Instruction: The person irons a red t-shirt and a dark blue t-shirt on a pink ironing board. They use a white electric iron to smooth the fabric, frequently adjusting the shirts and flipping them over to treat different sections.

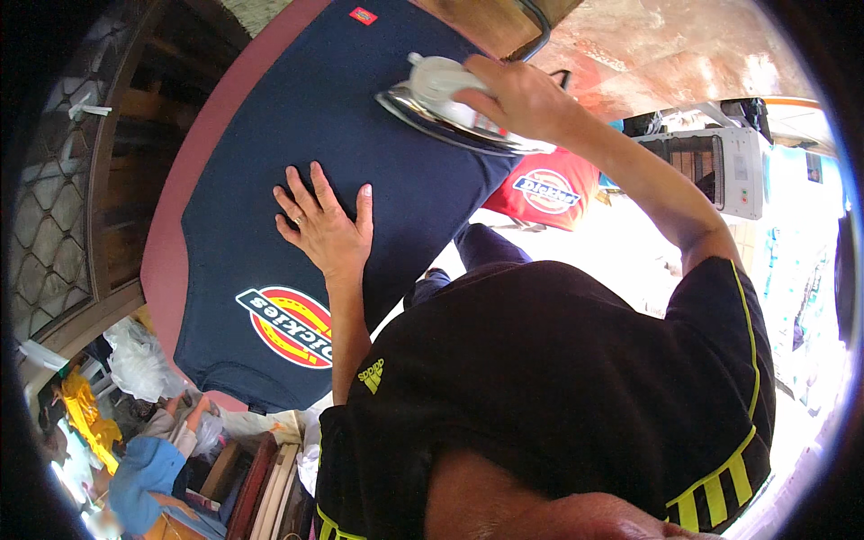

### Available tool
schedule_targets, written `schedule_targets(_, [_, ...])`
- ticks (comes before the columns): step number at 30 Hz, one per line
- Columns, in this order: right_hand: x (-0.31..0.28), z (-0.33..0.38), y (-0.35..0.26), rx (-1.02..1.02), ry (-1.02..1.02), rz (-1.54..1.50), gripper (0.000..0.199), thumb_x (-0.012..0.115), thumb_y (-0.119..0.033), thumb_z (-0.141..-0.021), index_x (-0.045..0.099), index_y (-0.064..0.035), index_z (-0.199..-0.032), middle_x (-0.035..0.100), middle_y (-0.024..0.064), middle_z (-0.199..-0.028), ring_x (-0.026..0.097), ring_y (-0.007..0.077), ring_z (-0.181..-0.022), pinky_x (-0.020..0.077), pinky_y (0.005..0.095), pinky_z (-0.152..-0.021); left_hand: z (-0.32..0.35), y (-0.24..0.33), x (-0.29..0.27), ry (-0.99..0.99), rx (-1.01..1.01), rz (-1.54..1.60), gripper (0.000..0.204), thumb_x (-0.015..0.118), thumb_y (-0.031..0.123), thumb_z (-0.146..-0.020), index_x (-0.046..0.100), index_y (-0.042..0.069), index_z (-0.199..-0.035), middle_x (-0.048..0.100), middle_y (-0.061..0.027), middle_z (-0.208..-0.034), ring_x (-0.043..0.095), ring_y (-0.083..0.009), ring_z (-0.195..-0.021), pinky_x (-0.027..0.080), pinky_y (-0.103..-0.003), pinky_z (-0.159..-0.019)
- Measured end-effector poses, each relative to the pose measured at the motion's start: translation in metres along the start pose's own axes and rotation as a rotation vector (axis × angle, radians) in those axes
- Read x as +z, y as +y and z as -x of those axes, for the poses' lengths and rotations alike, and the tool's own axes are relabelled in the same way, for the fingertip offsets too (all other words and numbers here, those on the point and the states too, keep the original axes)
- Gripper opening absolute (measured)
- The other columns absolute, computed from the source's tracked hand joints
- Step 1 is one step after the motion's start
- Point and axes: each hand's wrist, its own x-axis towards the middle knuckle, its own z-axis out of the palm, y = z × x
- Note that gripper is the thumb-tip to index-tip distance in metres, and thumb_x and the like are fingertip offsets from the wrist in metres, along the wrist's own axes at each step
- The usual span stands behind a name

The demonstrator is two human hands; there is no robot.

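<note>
A navy blue T-shirt (297,135) lies spread over a dull red ironing board (166,234), its collar end toward the lower left. It bears a round red, yellow and white print near the collar and a small red label at the far hem. My left hand (328,225) rests flat on the cloth above the print, fingers spread and holding nothing. Farther off, on the right, my right hand (526,94) grips the handle of a white clothes iron (441,85). The iron's metal soleplate is against the shirt near its right edge.
Below the board's right side hangs or lies a red printed garment (549,193); which, I cannot tell. A white boxy appliance (742,171) stands at the right. A metal lattice gate (49,207) borders the left. Lower left are plastic bags (139,364) and another person in blue (144,477).
</note>
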Motion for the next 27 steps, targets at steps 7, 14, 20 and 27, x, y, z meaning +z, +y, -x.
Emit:
schedule_targets(7, [-0.021,0.010,0.046,0.073,0.112,0.083,0.033,0.063,-0.030,-0.096,0.058,-0.0035,-0.114,0.066,0.0246,-0.075,0.067,0.0428,-0.071,0.0525,0.0482,-0.061,-0.002,0.001,-0.001,-0.050,-0.030,0.009,0.076,0.054,0.058,-0.092,0.037,0.011,-0.149,0.029,-0.0206,-0.156,0.024,-0.0465,-0.143,0.023,-0.066,-0.107])
schedule_targets(14, [-0.043,-0.058,0.118,0.332,0.046,0.021,0.041,0.053,-0.042,-0.099,0.063,-0.0058,-0.115,0.068,0.0260,-0.089,0.069,0.0413,-0.080,0.0546,0.0481,-0.073,-0.004,0.003,-0.005,-0.107,-0.084,0.043,0.080,0.058,0.058,-0.089,0.036,0.013,-0.150,0.026,-0.0162,-0.159,0.019,-0.0423,-0.147,0.017,-0.062,-0.112])
schedule_targets(20, [-0.023,-0.120,0.157,0.310,0.050,0.043,0.043,0.051,-0.044,-0.101,0.058,-0.0021,-0.105,0.066,0.0254,-0.086,0.068,0.0373,-0.080,0.0517,0.0466,-0.071,-0.006,0.003,-0.011,-0.111,-0.142,0.081,0.082,0.063,0.058,-0.085,0.039,0.013,-0.149,0.029,-0.0125,-0.159,0.021,-0.0374,-0.148,0.016,-0.056,-0.115])
schedule_targets(27, [0.000,-0.139,0.203,0.176,0.116,0.085,0.048,0.052,-0.042,-0.100,0.052,0.0001,-0.123,0.062,0.0266,-0.104,0.062,0.0402,-0.097,0.0462,0.0461,-0.086,-0.007,0.005,-0.016,-0.090,-0.212,0.165,0.076,0.065,0.059,-0.083,0.049,0.012,-0.142,0.036,-0.0143,-0.154,0.025,-0.0367,-0.146,0.018,-0.055,-0.114])
